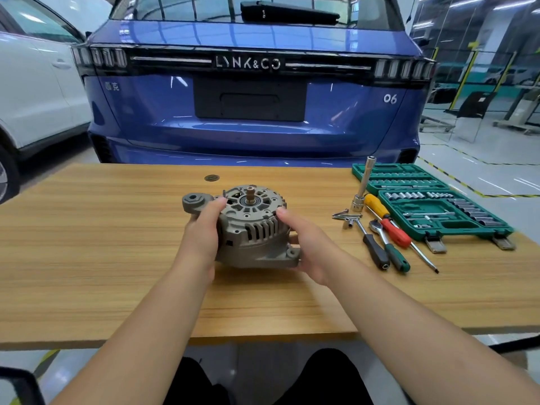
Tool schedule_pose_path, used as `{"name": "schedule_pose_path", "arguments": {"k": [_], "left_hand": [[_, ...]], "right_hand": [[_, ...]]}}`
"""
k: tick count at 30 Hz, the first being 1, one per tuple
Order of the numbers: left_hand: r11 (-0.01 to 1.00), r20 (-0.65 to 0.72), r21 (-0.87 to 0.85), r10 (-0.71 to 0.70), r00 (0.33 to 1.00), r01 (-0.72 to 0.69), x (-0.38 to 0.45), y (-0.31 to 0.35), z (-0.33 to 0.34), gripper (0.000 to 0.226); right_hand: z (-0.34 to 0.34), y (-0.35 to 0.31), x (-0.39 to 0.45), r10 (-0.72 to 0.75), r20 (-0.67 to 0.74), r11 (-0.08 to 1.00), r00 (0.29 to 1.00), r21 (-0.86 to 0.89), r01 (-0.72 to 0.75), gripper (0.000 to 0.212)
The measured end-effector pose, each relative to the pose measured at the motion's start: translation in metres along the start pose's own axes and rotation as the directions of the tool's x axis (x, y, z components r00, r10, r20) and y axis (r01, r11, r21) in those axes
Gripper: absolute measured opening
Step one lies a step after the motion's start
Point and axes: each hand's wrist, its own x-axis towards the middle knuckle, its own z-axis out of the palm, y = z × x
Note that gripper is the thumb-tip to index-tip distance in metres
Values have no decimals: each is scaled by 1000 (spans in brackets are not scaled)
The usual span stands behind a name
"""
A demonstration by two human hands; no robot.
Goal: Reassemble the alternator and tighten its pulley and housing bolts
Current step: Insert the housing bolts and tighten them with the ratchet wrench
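Observation:
A grey alternator (251,229) sits on the wooden table (117,258), its copper-coloured shaft end pointing up with no pulley on it. My left hand (201,232) grips its left side by the mounting ear, thumb on the top face. My right hand (304,247) holds the right side, thumb on the rim and fingers curled under the lower mounting foot. A few loose bolts (340,214) lie to the right of the alternator.
Right of the alternator lie a tall socket extension (362,185), a yellow-red screwdriver (391,226), a ratchet (388,247) and a black-handled tool (375,249). An open green socket case (432,200) lies at the far right. A blue car stands behind the table.

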Motion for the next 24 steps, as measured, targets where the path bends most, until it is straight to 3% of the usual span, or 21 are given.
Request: {"name": "schedule_pose_path", "arguments": {"k": [4, 8, 14, 17, 21, 24], "left_hand": [[994, -9, -42, -103, 995, 102, 7, 4, -4, 30], [973, 63, -96, -205, 977, 210, 9, 10, -8, 50], [976, 27, -62, -206, 978, 207, 11, 11, -7, 50], [973, -10, -102, -210, 978, 208, 6, 7, -5, 62], [891, 164, -330, -272, 948, 313, -5, 0, -4, 77], [917, 159, -341, -159, 974, 205, -9, -14, -7, 71]], "right_hand": [[4, -10, 2, 105, 35, 994, 994, 16, -105, 72], [12, -29, 14, 136, 118, 989, 984, 44, -142, 65], [17, -25, 17, 116, 123, 987, 986, 95, -128, 61], [16, -24, 16, 115, 129, 986, 985, 108, -129, 61], [15, -23, 15, 107, 122, 984, 987, 131, -123, 66], [13, -17, 17, 59, 75, 987, 995, 145, -70, 69]]}}
